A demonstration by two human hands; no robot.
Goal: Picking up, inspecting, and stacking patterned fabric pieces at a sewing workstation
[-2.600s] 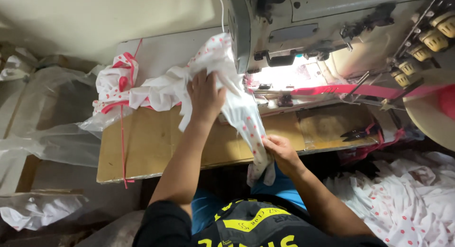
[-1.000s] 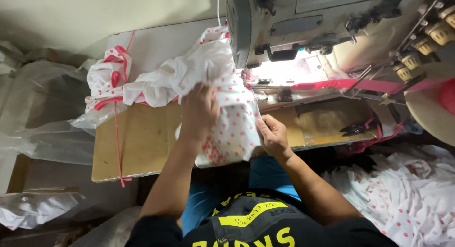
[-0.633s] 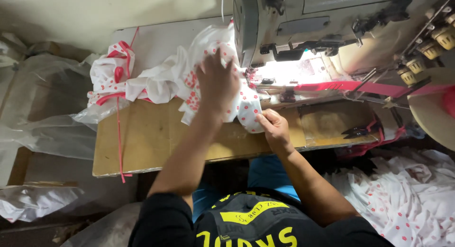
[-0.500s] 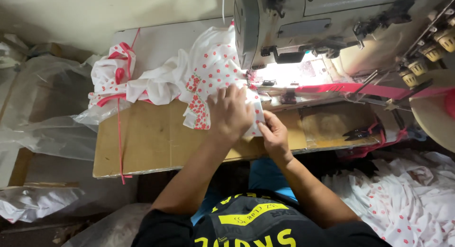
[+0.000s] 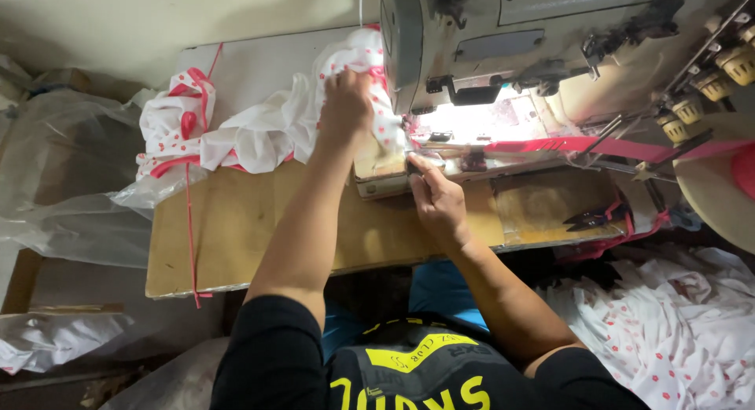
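My left hand (image 5: 344, 109) grips a bunched white garment with red dots (image 5: 275, 131), pressing it against the left side of the sewing machine (image 5: 550, 56). My right hand (image 5: 436, 197) lies flat on the machine bed with its fingers pointing at the lit needle area (image 5: 464, 127), touching the fabric edge there. A red binding tape (image 5: 598, 146) runs from the right into the needle area. The garment's far end with red trim (image 5: 177, 119) trails off to the left on the wooden table (image 5: 244, 229).
Small black snips (image 5: 594, 217) lie on the table right of the machine bed. A heap of the same dotted white cloth (image 5: 676, 331) sits low at the right. Clear plastic sheeting (image 5: 55, 190) and bags lie left of the table. Thread spools (image 5: 712, 79) stand at the machine's right.
The garment, held spread and hanging over the table edge earlier, has been gathered and pushed up to the machine. My left hand moved away from me to the machine head; my right slid onto the bed.
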